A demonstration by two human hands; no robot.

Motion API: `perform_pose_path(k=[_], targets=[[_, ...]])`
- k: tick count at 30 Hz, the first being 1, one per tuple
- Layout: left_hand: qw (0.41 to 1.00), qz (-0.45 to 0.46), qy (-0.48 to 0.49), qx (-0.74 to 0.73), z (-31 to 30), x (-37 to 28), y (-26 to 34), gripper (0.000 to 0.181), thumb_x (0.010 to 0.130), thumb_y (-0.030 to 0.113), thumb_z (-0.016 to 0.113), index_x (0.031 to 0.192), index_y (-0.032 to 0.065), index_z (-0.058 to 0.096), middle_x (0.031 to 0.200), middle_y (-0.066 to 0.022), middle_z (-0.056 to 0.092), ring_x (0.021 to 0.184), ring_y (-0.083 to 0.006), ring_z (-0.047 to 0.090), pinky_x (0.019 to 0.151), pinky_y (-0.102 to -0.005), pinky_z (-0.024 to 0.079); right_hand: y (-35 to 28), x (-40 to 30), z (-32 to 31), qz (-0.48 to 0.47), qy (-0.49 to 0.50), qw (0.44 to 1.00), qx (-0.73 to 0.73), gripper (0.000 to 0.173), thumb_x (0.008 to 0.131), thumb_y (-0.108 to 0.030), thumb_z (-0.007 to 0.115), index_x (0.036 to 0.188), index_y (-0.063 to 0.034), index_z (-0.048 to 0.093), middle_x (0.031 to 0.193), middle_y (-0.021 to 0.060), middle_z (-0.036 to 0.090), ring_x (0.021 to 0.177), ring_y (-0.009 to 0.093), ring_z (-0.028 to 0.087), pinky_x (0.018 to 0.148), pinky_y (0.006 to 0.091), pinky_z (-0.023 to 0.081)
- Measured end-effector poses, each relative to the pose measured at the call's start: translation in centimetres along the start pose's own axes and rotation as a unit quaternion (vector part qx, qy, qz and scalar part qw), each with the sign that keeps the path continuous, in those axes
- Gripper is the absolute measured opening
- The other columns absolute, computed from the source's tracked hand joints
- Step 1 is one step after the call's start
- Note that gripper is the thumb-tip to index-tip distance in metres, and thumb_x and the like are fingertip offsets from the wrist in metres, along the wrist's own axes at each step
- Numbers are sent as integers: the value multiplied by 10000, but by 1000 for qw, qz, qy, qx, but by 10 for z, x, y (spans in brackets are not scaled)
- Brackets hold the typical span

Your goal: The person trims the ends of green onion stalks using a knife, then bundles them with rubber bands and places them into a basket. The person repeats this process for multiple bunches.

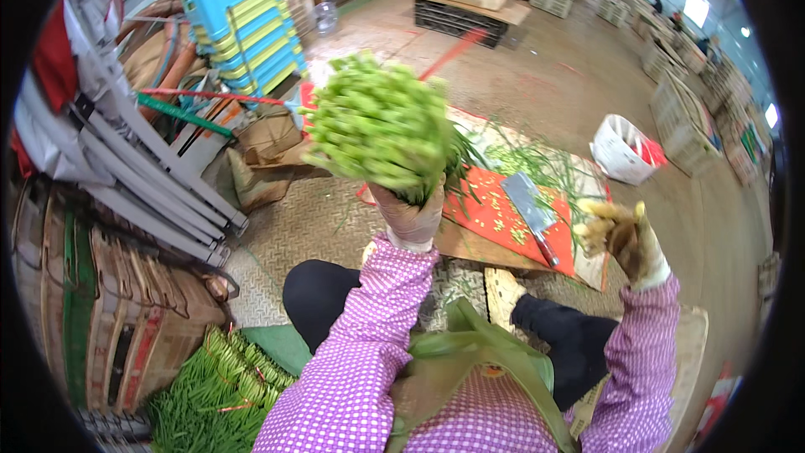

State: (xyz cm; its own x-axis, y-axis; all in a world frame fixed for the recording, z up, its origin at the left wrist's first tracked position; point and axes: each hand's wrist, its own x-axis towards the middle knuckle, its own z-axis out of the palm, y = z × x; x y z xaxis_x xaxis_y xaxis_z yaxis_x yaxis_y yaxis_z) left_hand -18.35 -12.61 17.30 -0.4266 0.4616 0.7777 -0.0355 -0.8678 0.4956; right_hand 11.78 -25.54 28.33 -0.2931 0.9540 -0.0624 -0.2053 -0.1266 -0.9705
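Note:
Gloved, my left hand (412, 214) grips a thick bundle of green stalks (380, 126), its pale cut ends facing up and blurred. Leafy tops trail behind it to the right. My right hand (616, 236), in a stained glove, is raised with fingers apart and holds nothing. Between the hands a cleaver (530, 201) with a dark red handle lies on a red mat (465, 206) strewn with small cut bits. The mat covers part of a low wooden board (468, 242). Loose green leaves (553, 170) lie along the far side.
Tied green bundles (233, 377) lie at lower left beside stacked flattened cartons (126, 327). Folded metal frame poles (151, 163) and stacked blue and yellow stools (242, 25) stand left. A white bucket (622, 154) stands right; plastic crates (682, 119) line the far right.

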Motion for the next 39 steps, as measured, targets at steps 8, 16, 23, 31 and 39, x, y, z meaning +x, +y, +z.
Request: perform_pose_path(k=[8, 16, 23, 31, 39], targets=[[813, 460, -251, 253, 26, 38, 34, 418, 773, 92, 612, 1170, 19, 504, 1120, -199, 561, 958, -336, 586, 823, -500, 488, 1, 4, -22, 29, 6, 999, 25, 949, 791, -745, 468, 1280, 68, 462, 1197, 186, 600, 1054, 223, 609, 894, 341, 490], [622, 586, -473, 213, 79, 53, 95, 278, 787, 251, 612, 1043, 204, 514, 965, -114, 605, 851, -311, 622, 794, -505, 502, 15, -18, -44, 101, -100, 988, -59, 727, 852, -630, 465, 1265, -33, 501, 1163, 118, 612, 968, 182, 597, 826, 374, 479], [552, 668, -495, 61, 141, -11, 72, 276, 872, 86, 513, 1096, 31, 360, 1046, -228, 564, 902, -428, 599, 806, -591, 509, 63, -76, -30, 71, -83, 983, 149, 351, 816, -236, 728, 1056, 5, 641, 983, 73, 691, 892, 128, 642, 829, 273, 504], [583, 761, -275, -78, 301, -99, 208, 435, 820, 218, 687, 1204, 183, 488, 1280, -106, 513, 1154, -338, 540, 953, -548, 428, 12, -331, -57, -110, 263, 958, -30, 635, 735, -172, 767, 1272, 37, 500, 1078, 151, 646, 952, 195, 623, 868, 284, 498], [567, 702, -418, -106, 320, -177, 157, 285, 828, 145, 661, 1102, 110, 592, 1242, -153, 557, 1117, -328, 548, 1008, -534, 394, 93, -541, -96, -24, 611, 765, -203, 528, 727, -65, 722, 1199, 52, 517, 888, 45, 640, 716, 111, 609, 634, 250, 523]])
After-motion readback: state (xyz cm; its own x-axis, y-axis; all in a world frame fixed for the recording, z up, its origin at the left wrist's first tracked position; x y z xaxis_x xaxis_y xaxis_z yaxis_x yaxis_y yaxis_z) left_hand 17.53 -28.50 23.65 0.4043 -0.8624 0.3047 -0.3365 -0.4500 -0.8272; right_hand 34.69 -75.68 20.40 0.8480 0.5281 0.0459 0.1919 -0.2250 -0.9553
